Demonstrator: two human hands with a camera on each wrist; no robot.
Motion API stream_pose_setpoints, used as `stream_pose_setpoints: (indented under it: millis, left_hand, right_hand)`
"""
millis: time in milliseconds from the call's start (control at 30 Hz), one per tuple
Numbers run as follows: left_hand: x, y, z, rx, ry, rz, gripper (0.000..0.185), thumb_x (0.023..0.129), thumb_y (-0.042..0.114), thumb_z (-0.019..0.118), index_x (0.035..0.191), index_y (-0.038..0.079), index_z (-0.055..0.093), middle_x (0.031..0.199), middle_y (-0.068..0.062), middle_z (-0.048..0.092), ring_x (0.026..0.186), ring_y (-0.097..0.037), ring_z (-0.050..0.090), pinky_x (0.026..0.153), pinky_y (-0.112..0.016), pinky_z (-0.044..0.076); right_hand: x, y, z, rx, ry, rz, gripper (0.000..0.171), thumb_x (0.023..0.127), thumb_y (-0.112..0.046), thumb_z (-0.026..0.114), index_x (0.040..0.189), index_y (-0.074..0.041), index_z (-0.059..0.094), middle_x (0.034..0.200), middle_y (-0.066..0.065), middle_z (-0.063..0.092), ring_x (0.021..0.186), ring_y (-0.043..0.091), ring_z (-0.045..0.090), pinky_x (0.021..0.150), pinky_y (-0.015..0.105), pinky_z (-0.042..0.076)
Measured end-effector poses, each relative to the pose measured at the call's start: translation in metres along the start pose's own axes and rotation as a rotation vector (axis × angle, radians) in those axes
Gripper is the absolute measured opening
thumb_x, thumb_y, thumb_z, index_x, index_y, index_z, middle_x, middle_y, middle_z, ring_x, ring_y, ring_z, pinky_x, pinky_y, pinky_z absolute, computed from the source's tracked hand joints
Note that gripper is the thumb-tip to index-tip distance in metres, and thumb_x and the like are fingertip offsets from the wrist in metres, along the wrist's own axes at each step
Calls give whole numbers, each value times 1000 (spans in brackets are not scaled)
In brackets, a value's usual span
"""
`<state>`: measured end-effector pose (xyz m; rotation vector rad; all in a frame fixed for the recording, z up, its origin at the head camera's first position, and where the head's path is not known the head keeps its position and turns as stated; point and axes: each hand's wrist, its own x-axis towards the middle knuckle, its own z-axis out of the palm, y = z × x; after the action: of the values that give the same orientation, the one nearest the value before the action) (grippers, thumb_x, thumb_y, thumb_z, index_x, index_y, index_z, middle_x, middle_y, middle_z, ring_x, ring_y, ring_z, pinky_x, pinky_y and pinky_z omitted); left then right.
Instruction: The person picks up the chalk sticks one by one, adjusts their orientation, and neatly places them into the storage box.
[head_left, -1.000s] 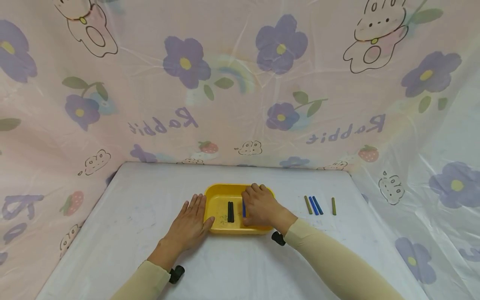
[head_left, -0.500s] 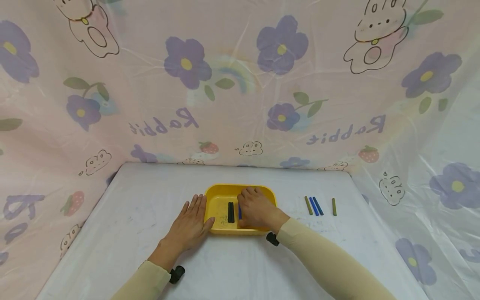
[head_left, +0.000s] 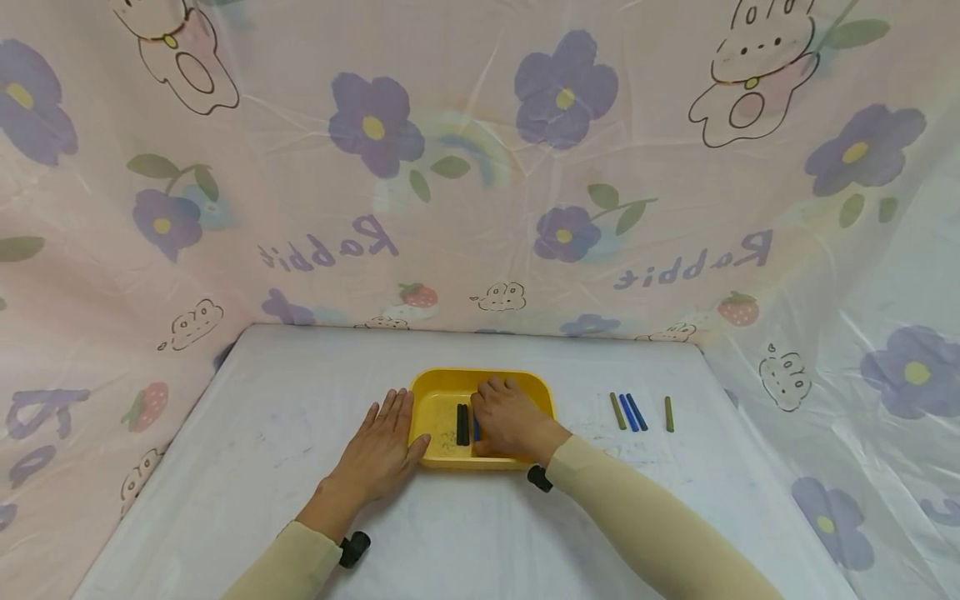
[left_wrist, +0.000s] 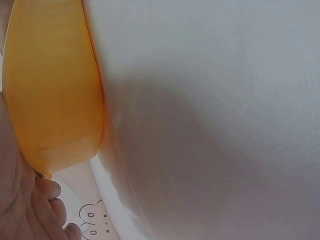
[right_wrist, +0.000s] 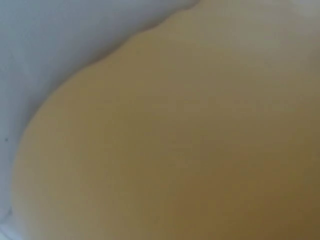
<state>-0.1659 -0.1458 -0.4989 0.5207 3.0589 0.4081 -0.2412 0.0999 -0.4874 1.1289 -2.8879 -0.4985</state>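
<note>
A yellow plastic tray [head_left: 435, 398] stands on the table, its outer wall [left_wrist: 55, 80] filling the left part of the left wrist view. My left hand [head_left: 378, 457] rests against the tray's left rim with straight fingers. Inside the tray, my right hand [head_left: 513, 425] holds a blue crayon [head_left: 476, 429] between the thumb at its near end and the fingers at its far end; much of it is hidden. Just left of it, two dark crayons [head_left: 462, 425] lie side by side. The right wrist view shows only a blurred yellow surface.
Right of the tray lie an olive crayon [head_left: 617, 411], a bright blue crayon [head_left: 628, 412] and a dark blue crayon [head_left: 637, 412] close together. Another olive crayon [head_left: 669, 413] lies farther right. Patterned cloth [head_left: 465, 208] hangs around the white-covered table [head_left: 300, 392].
My right hand has slid left inside the tray with the blue crayon, bringing it close to the two dark crayons. My left hand has stayed at the rim.
</note>
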Motion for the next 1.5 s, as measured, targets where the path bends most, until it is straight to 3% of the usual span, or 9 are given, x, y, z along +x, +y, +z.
stream_pose_setpoints:
  millis: [333, 600, 1067, 1500]
  left_hand:
    - [1, 0, 0, 1, 5, 2, 79, 112, 46, 44, 164, -9, 20, 172, -26, 25, 162, -40, 21, 132, -57, 18]
    - [2, -2, 2, -14, -18, -1, 82, 113, 49, 40, 166, -7, 14, 173, -25, 20, 163, -39, 17, 132, -58, 16]
    - [2, -2, 3, -25, -19, -1, 82, 113, 49, 40, 166, -7, 14, 173, -24, 21, 163, -39, 17, 132, -58, 16]
    - [2, -3, 5, -22, -12, 1, 82, 112, 48, 43, 165, -8, 15, 173, -25, 22, 162, -39, 18, 132, -58, 17]
  right_hand:
    - [4, -1, 4, -2, -30, 3, 73, 89, -74, 64, 123, -10, 65, 113, 4, 61, 103, 23, 49, 85, 33, 43]
    - [3, -1, 3, -15, 30, -26, 68, 90, -72, 65, 119, -10, 69, 113, 4, 64, 100, 22, 51, 81, 31, 45]
    - [5, -2, 5, 18, -8, -16, 74, 89, -74, 64, 127, -10, 68, 117, 4, 64, 104, 22, 52, 87, 34, 47]
    - [6, -2, 3, 27, 6, -23, 69, 88, -72, 67, 121, -11, 69, 109, 3, 63, 97, 21, 50, 80, 31, 44]
